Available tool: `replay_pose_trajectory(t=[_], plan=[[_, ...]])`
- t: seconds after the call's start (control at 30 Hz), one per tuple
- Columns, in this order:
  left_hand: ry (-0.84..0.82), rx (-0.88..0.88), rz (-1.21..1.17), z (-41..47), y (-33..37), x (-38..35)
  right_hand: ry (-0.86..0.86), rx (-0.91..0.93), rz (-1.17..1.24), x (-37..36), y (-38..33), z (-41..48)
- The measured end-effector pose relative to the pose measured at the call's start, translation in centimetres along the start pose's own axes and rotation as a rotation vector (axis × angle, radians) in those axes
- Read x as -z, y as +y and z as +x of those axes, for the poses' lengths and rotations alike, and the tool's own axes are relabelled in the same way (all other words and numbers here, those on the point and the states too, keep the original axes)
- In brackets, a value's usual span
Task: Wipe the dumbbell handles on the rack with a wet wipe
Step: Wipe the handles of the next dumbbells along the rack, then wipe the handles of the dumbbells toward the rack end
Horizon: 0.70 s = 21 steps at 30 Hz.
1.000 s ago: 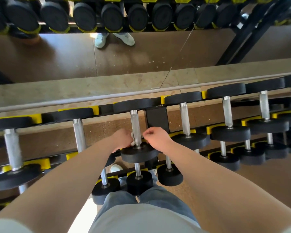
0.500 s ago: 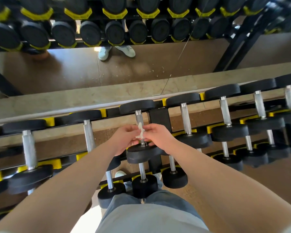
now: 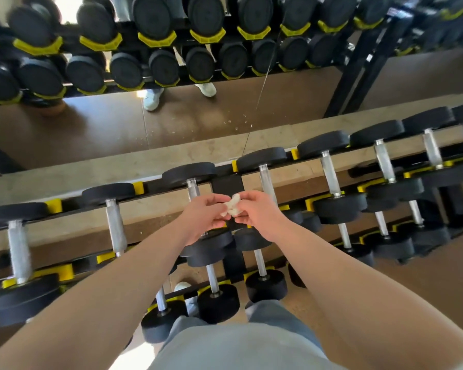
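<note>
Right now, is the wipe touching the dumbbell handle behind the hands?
Apart. The head view shows the wet wipe bunched between both hands, lifted to the right of the handle.

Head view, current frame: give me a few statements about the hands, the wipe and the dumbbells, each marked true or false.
1. Both hands hold the wipe. True: the left hand and right hand pinch it between them.
2. The wipe is wrapped around a handle. False: it is crumpled in the fingers, off the handles.
3. The wipe is dark blue. False: it is white.
4. The dumbbells have black ends and metal handles. True.
5. The rack has yellow cradles. True.
</note>
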State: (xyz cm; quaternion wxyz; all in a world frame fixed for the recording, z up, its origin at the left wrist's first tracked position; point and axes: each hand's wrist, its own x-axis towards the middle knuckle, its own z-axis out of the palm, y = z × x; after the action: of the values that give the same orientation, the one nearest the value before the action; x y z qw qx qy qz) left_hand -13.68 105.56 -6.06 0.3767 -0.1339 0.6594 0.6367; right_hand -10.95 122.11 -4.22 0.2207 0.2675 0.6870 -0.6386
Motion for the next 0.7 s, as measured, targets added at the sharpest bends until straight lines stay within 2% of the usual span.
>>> replay_pose_trajectory(t=[0.13, 0.23, 0.33, 0.47, 0.53, 0.7], plan=[[0.037, -0.001, -0.022, 1.4, 0.7, -4.6, -0.054, 0.075, -0.042, 4.6, -0.5, 0.7], [0.107, 0.010, -0.046, 2.1, 1.1, -8.5, -0.148, 0.116, -0.207, 8.3, -0.2, 1.5], [0.148, 0.014, -0.024, 2.7, 1.4, -12.2, -0.104, 0.181, -0.414, 11.5, -0.2, 2.4], [0.215, -0.059, 0.084, 3.3, 1.6, -16.1, -0.094, 0.195, -0.446, 15.4, -0.9, 2.9], [0.296, -0.042, 0.033, 3.7, 1.9, -17.4, -0.111, 0.230, -0.500, 16.9, -1.1, 3.1], [0.403, 0.035, -0.115, 4.5, 2.5, -19.0, -0.325, 0.140, -0.474, 19.2, -1.5, 4.1]])
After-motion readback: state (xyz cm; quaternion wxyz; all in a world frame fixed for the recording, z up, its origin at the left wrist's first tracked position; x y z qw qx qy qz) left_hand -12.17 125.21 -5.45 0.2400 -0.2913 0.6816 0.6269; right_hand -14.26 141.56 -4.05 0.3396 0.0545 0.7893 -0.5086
